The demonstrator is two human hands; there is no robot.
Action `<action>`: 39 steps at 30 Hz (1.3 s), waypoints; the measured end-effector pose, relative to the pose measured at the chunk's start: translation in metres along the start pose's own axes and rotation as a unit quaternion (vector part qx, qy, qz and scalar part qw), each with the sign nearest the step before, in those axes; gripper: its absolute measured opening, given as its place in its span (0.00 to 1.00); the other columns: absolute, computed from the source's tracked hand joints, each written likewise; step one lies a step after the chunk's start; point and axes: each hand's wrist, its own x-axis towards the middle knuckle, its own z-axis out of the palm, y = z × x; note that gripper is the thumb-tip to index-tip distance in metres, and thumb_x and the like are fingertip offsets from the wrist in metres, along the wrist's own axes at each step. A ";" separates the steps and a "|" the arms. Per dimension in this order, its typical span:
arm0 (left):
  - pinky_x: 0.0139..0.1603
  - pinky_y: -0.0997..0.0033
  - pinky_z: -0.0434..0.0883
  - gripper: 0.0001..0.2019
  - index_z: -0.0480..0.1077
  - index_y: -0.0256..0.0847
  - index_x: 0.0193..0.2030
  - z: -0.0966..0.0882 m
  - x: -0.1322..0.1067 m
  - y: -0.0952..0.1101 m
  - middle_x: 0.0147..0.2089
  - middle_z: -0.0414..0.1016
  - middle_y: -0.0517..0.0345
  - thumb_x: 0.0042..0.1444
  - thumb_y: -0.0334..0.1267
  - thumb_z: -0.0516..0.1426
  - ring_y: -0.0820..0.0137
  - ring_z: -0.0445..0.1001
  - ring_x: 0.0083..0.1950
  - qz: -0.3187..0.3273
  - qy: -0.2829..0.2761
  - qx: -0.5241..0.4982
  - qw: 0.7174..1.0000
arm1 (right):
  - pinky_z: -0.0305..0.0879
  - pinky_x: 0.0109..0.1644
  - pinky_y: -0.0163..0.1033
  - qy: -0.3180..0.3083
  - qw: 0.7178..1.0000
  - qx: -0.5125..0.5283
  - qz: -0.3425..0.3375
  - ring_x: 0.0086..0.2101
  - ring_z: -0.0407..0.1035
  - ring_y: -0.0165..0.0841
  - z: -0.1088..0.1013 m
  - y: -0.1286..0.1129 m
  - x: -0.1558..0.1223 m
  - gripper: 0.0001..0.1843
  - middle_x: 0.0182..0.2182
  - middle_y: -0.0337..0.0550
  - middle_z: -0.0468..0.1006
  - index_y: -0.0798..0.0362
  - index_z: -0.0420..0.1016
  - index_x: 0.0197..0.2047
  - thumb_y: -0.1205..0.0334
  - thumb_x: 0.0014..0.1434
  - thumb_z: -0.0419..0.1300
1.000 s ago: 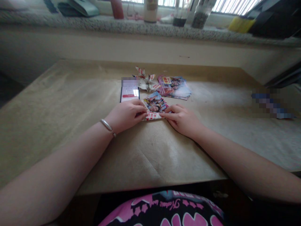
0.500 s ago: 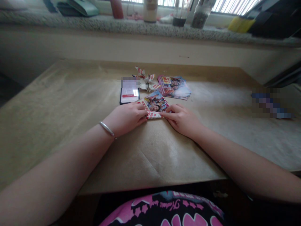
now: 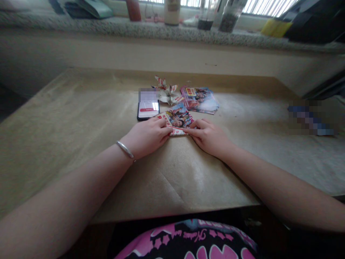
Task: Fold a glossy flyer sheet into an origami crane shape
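A colourful printed sheet [image 3: 180, 117] lies mid-frame on the counter [image 3: 172, 172], its near edge folded into a white strip with red print. The left hand [image 3: 148, 135] and right hand [image 3: 208, 136] hold the fold's ends. Since a second ago, the left has slid slightly rightward, revealing a cream, red-lettered corner.

A red container [image 3: 133, 10] stands on the speckled sill [image 3: 151, 31].

My one camera is worn on a head. I look forward and down over both arms [image 3: 88, 190] to the table [image 3: 167, 172] close by and the windowsill [image 3: 151, 32] behind.
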 end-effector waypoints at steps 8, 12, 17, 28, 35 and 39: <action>0.51 0.58 0.74 0.17 0.76 0.38 0.49 0.001 0.001 0.002 0.47 0.75 0.46 0.66 0.38 0.48 0.57 0.73 0.52 -0.011 0.000 0.004 1.000 | 0.66 0.46 0.44 0.004 1.000 -0.012 -0.007 0.40 0.66 0.38 0.002 0.001 0.001 0.18 0.42 0.49 0.76 0.48 0.78 0.54 0.65 0.66 0.52; 0.54 0.57 0.73 0.17 0.76 0.37 0.49 0.002 0.000 0.002 0.48 0.75 0.45 0.66 0.38 0.48 0.57 0.73 0.53 -0.010 -0.001 0.003 1.000 | 0.65 0.46 0.44 0.005 1.000 -0.008 -0.004 0.41 0.66 0.38 0.002 0.001 0.000 0.19 0.42 0.49 0.76 0.46 0.77 0.55 0.65 0.66 0.52; 0.53 0.58 0.74 0.17 0.76 0.37 0.48 0.001 0.000 0.004 0.47 0.75 0.46 0.66 0.38 0.48 0.57 0.73 0.52 -0.015 -0.001 0.006 1.000 | 0.65 0.45 0.44 0.001 1.000 -0.011 -0.008 0.40 0.66 0.38 0.000 0.001 0.001 0.19 0.42 0.49 0.76 0.48 0.78 0.55 0.65 0.66 0.52; 0.51 0.60 0.74 0.15 0.76 0.36 0.45 0.002 0.002 0.009 0.46 0.76 0.47 0.66 0.37 0.48 0.58 0.73 0.51 -0.018 0.014 0.035 0.999 | 0.66 0.45 0.43 0.017 0.999 -0.020 -0.022 0.39 0.67 0.38 0.002 0.002 0.001 0.18 0.41 0.49 0.77 0.49 0.78 0.55 0.66 0.65 0.53; 0.48 0.58 0.74 0.14 0.75 0.34 0.43 0.001 0.005 0.017 0.47 0.75 0.45 0.65 0.36 0.49 0.56 0.74 0.49 -0.035 -0.028 0.044 0.998 | 0.67 0.46 0.42 0.036 0.999 -0.012 -0.023 0.39 0.69 0.37 -0.004 0.002 -0.003 0.14 0.40 0.46 0.80 0.53 0.80 0.47 0.66 0.65 0.54; 0.42 0.60 0.74 0.15 0.72 0.38 0.52 -0.001 0.005 0.020 0.45 0.74 0.45 0.66 0.40 0.49 0.56 0.74 0.47 -0.043 -0.032 0.047 0.997 | 0.68 0.45 0.41 0.038 0.999 -0.016 -0.017 0.40 0.70 0.37 -0.005 0.002 -0.003 0.12 0.40 0.45 0.80 0.53 0.80 0.44 0.66 0.64 0.55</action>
